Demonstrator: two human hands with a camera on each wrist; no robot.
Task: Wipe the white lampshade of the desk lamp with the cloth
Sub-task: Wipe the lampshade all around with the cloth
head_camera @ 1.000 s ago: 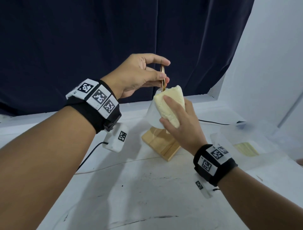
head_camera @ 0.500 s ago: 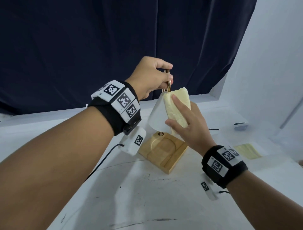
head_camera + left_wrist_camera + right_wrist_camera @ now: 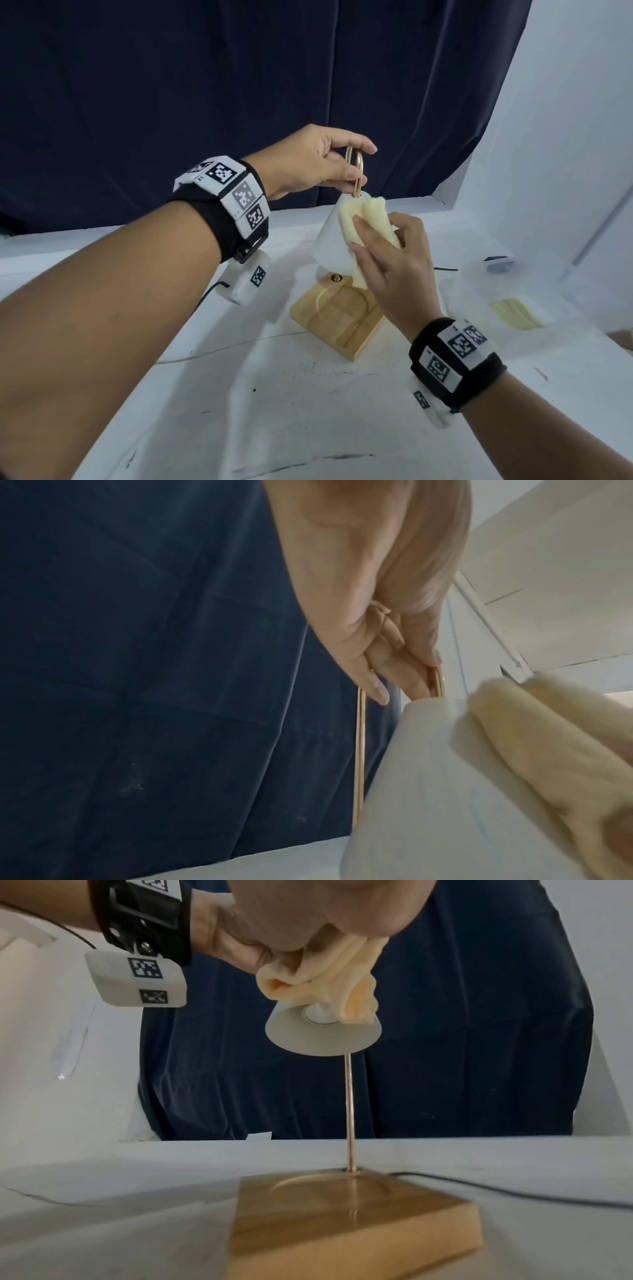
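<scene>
The desk lamp has a white cone lampshade (image 3: 329,240), a gold loop (image 3: 358,168) above it and a square wooden base (image 3: 337,320) on the white table. My left hand (image 3: 364,164) pinches the gold loop between thumb and forefinger, as the left wrist view also shows on the gold loop (image 3: 435,680). My right hand (image 3: 373,240) holds a bunched pale yellow cloth (image 3: 368,214) against the near-right side of the shade. From below, the cloth (image 3: 318,988) hangs over the lampshade (image 3: 308,1039) rim, above the thin gold stem (image 3: 349,1110).
A dark blue curtain (image 3: 239,85) hangs behind the table and a white wall (image 3: 565,137) closes the right side. A clear plastic container (image 3: 507,301) with a yellow item lies at the right. A black cable (image 3: 445,269) and a white cord (image 3: 222,347) run across the table.
My right hand has slid the cloth round toward the shade's right side, and the cloth now bunches into two folds. My left hand stays on the gold loop.
</scene>
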